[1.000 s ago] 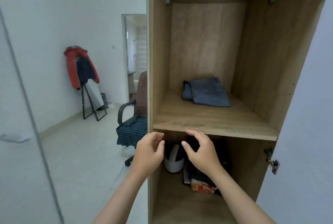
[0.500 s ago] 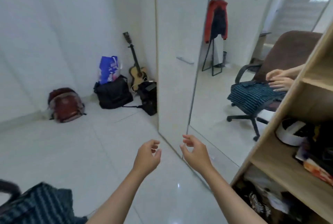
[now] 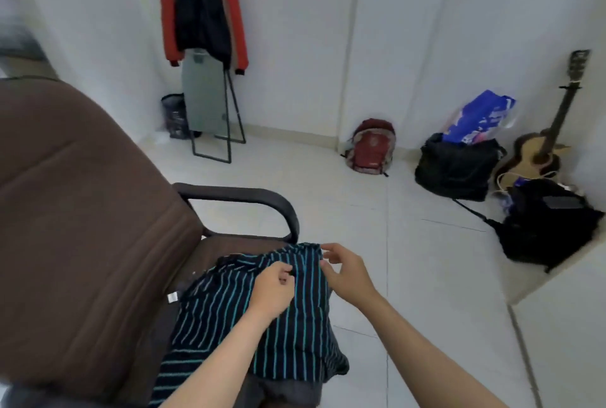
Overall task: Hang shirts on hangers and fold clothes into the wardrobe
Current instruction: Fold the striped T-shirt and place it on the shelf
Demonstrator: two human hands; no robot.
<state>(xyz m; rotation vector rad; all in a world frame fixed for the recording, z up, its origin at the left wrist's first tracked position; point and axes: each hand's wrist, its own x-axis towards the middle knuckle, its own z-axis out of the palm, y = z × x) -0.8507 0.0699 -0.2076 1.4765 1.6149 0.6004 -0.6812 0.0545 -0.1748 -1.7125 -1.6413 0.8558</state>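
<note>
The striped shirt (image 3: 262, 319), dark with thin teal lines, lies spread over the seat of a brown office chair (image 3: 82, 210), its lower edge draping past the front of the seat. A grey garment (image 3: 288, 391) shows beneath that lower edge.

The left hand (image 3: 270, 289) rests on the upper part of the shirt. Its fingers are curled inward, with the fingertips meeting at the cloth near the top hem; the grip appears to pinch a small fold of fabric, though the exact contact is partly hidden by the knuckles.

The right hand (image 3: 349, 273) sits just beside the shirt's upper right corner. Thumb and forefinger are spread apart and bent toward the hem, touching or nearly touching the cloth edge; whether this grip has hold of the fabric cannot be told.

The chair's black armrest (image 3: 249, 201) curves just behind the shirt's top edge.

Surroundings, all well apart from the chair:
- A red and black jacket (image 3: 200, 7) hangs on the far wall above a grey board on a black folding frame (image 3: 210, 102).
- A dark bin (image 3: 173, 115) stands beside that frame.
- A red backpack (image 3: 372, 146) sits on the tiled floor (image 3: 377, 227) against the wall.
- A black bag (image 3: 455, 166) carries a blue printed plastic bag (image 3: 478, 119) on top.
- A guitar (image 3: 544, 142) leans upright in the corner, with 1 further black bag (image 3: 551, 224) in front of it.
</note>
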